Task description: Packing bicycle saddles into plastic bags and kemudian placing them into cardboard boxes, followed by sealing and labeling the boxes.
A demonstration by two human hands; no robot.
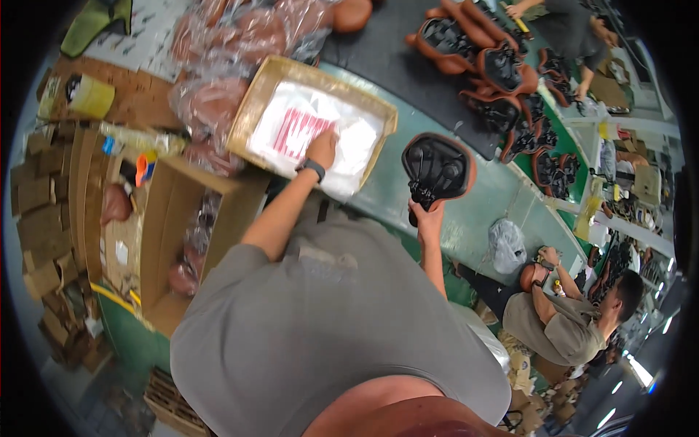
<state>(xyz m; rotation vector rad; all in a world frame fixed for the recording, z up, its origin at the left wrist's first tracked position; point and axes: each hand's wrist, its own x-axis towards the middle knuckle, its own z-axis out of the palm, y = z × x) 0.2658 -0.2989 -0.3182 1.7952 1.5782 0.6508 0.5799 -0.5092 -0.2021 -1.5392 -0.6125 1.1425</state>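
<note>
My right hand [429,218] grips the narrow nose of a brown bicycle saddle [437,166]. The saddle is held upside down over the bench, so its black underside and fittings face up. To the left, my left hand [322,150] reaches into a cardboard tray [237,124] full of white plastic bags [280,135] with red print. Its fingers are curled and pressed together on the top bag, and the fingertips are partly hidden.
Several brown saddles [502,67] lie upside down at the far right of the green bench [473,189]. Plastic-wrapped saddles [211,109] are heaped beside the tray. An open carton [164,211] stands at left. Co-workers [561,317] sit to the right, near a clear bag [506,244].
</note>
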